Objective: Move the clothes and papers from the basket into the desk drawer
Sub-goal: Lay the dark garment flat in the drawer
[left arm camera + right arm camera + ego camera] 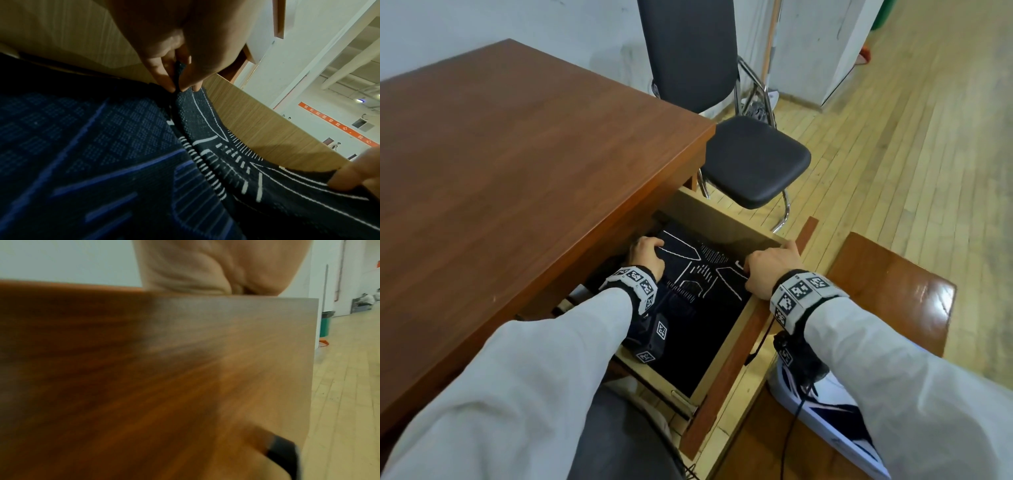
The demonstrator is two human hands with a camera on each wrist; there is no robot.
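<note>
Both my hands pinch the dark knit cloth with white line patterns (702, 274) lying in the open pale-wood desk drawer (726, 370): left hand (647, 255) under the brown wooden tabletop (517, 164), right hand (770, 267) by the drawer front. A black padded chair (753, 161) stands beyond. The right wrist view is blurred wood.
</note>
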